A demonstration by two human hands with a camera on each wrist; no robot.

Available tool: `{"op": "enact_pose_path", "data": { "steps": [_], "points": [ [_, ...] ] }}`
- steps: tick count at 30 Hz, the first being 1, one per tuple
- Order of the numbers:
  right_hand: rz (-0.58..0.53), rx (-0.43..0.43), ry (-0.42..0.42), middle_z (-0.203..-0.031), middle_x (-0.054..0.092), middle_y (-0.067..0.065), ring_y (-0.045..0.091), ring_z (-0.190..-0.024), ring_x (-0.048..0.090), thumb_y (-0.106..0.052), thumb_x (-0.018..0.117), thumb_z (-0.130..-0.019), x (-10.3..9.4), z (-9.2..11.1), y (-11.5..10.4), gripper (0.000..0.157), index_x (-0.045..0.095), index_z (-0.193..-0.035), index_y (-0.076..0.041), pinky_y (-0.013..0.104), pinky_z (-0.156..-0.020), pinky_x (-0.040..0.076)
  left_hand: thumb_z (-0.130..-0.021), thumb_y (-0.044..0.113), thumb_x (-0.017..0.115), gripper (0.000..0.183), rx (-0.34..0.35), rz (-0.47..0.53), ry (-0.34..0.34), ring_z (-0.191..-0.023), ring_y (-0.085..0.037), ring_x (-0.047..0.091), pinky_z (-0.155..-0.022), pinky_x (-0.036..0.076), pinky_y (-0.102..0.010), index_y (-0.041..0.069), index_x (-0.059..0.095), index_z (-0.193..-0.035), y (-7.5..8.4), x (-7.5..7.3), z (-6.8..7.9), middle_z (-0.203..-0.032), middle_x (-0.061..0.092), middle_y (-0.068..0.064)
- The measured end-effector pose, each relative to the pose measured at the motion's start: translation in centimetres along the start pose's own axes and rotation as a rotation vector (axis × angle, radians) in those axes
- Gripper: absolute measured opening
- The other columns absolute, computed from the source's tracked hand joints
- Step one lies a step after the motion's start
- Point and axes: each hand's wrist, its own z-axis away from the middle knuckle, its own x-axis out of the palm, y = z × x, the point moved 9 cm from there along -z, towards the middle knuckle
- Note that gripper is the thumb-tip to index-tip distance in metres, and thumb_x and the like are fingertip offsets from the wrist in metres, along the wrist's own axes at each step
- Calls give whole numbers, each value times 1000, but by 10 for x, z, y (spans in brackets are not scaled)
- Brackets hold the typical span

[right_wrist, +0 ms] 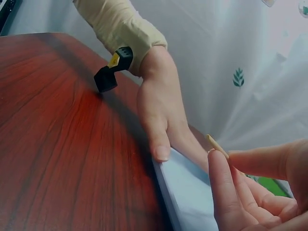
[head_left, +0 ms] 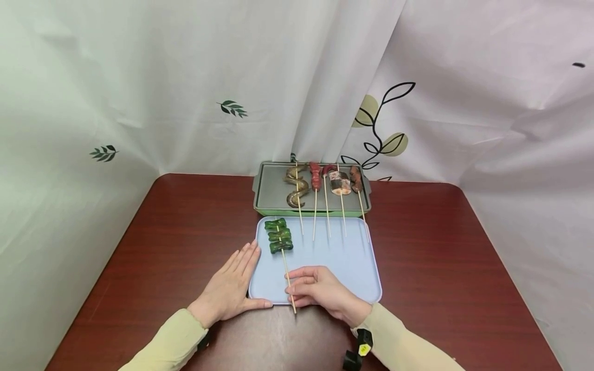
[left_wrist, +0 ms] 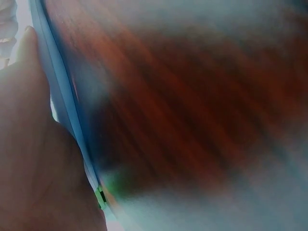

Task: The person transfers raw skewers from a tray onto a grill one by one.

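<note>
My right hand (head_left: 325,291) pinches the lower end of a wooden stick that carries three pieces of green pepper; this green pepper skewer (head_left: 280,236) lies over the left part of a pale blue tray (head_left: 334,263). In the right wrist view the stick's tip (right_wrist: 216,145) pokes out between thumb and fingers. With fingers straight, my left hand (head_left: 232,286) rests along the tray's left edge, its thumb at the front left corner. The left wrist view shows that hand beside the tray's blue rim (left_wrist: 67,91).
Behind the tray stands a grey grill pan (head_left: 271,188) with a green base. On it lie a shrimp skewer (head_left: 298,186), a red meat skewer (head_left: 315,178), a fish skewer (head_left: 340,183) and several others, their sticks reaching over the tray. A white curtain (head_left: 195,77) backs the dark red table (head_left: 431,257).
</note>
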Motion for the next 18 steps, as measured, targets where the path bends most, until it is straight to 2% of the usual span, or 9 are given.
{"op": "enact_pose_path", "data": {
  "steps": [10, 18],
  "points": [
    [35, -31, -47, -94, 74, 14, 16, -75, 70, 7, 68, -92, 13, 8, -11, 37, 58, -127, 15, 31, -70, 61, -83, 84, 54, 120, -10, 7, -8, -148, -39, 28, -118, 28, -50, -10, 32, -154, 1, -4, 0, -162, 27, -25],
    [62, -52, -67, -94, 74, 14, 16, -76, 71, 4, 69, -92, 22, 5, -23, 37, 61, -127, 13, 29, -69, 61, -83, 84, 53, 119, -13, 8, -13, -148, -39, 28, -119, 27, -50, -10, 32, -154, 1, -1, 0, -162, 26, -26]
  ]
}}
